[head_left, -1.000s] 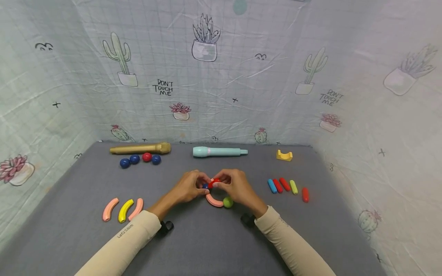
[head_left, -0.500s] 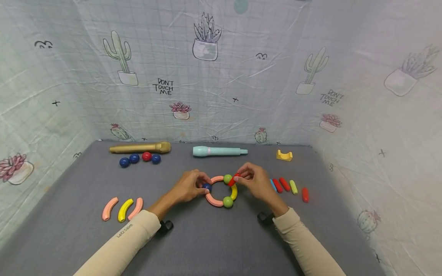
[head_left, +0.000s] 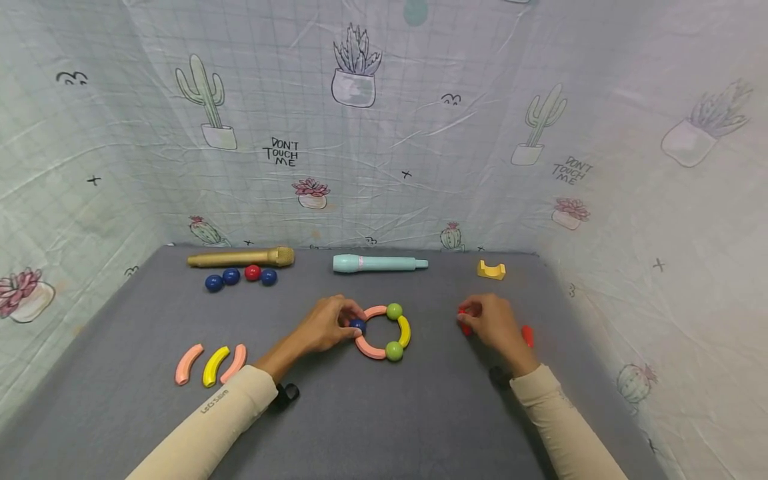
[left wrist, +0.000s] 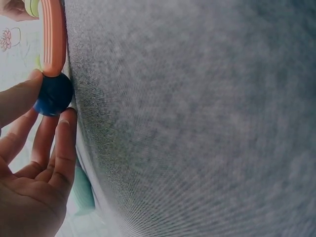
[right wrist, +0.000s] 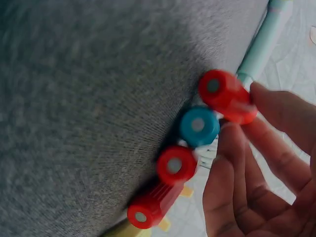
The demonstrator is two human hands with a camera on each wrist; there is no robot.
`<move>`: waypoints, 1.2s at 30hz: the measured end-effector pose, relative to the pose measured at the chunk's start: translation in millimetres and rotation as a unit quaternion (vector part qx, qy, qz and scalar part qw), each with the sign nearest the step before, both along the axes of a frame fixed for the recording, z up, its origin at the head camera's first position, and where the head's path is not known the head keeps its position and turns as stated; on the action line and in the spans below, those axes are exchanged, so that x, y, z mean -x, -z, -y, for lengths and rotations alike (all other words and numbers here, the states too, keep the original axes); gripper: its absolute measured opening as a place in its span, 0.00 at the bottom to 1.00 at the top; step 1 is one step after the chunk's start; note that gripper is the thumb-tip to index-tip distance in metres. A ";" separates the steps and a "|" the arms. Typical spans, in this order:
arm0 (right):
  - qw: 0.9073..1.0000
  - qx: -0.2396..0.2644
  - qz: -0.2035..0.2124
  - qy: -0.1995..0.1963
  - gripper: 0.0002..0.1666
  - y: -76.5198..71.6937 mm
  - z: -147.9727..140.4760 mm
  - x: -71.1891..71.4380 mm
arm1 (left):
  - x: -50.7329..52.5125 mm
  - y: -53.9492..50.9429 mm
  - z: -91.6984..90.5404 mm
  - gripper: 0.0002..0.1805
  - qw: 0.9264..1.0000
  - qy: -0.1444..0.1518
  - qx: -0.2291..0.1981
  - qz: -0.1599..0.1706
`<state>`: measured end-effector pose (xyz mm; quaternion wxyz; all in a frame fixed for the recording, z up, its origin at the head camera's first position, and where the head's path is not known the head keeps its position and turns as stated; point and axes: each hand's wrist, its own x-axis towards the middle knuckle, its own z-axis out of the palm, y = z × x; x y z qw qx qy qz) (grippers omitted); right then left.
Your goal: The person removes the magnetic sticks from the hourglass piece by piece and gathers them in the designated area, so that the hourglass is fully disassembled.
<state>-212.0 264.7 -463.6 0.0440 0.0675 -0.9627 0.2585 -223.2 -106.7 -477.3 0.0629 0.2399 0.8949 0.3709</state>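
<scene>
In the head view, my left hand [head_left: 329, 325] pinches a dark blue ball [left wrist: 54, 96] between thumb and fingers. That ball joins two pink curved rods [head_left: 371, 350] in a ring lying on the table. Two green balls [head_left: 394, 351] and a yellow curved rod [head_left: 405, 332] make up the ring's right side. Farther right, my right hand [head_left: 493, 320] pinches a short red stick [right wrist: 224, 96] with a grey end disc. In the right wrist view it is beside a blue stick [right wrist: 199, 126], with more red sticks [right wrist: 176, 165] lined up beyond.
At the back lie a gold microphone [head_left: 240, 258], a pale teal microphone [head_left: 381, 264] and a yellow cradle-shaped block [head_left: 491, 270]. Several balls [head_left: 231, 276] sit by the gold microphone. Loose curved rods [head_left: 215, 366] lie front left; a red stick [head_left: 527, 335] lies far right.
My right hand has carried the red stick away from the ring, rightward to the row of sticks, uncovering the ring's right side. My left hand has stayed on the blue ball.
</scene>
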 end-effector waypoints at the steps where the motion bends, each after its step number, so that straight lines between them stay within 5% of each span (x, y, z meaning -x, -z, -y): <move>1: 1.000 -0.010 -0.013 0.001 0.11 0.2 1.0 -0.2 | 0.1 0.1 0.1 0.12 1.000 0.000 0.000 0.000; 7: 0.995 -0.010 -0.089 -0.045 0.14 -1.7 34.8 -8.6 | 0.0 -0.6 -0.1 0.12 1.000 0.004 0.000 -0.003; 13: 0.983 0.057 -0.008 -0.175 0.16 -12.2 94.8 -23.7 | -0.1 -2.1 -0.5 0.13 1.000 0.007 0.003 0.002; 18: 0.968 0.020 0.021 -0.250 0.14 -8.7 132.4 -26.5 | 0.6 -1.1 -2.6 0.12 1.000 0.004 0.000 -0.003; 23: 0.964 -0.038 0.014 -0.264 0.12 -0.2 148.7 -25.6 | -0.1 0.7 -4.2 0.12 1.000 0.000 0.003 -0.006; 28: 0.967 -0.039 0.005 -0.252 0.11 2.5 150.6 -25.5 | -2.1 0.1 -5.6 0.12 1.000 0.002 0.016 -0.025; 36: 0.962 -0.013 0.038 -0.271 0.11 2.1 150.7 -30.5 | 3.4 0.6 -4.8 0.13 0.990 0.000 0.074 -0.118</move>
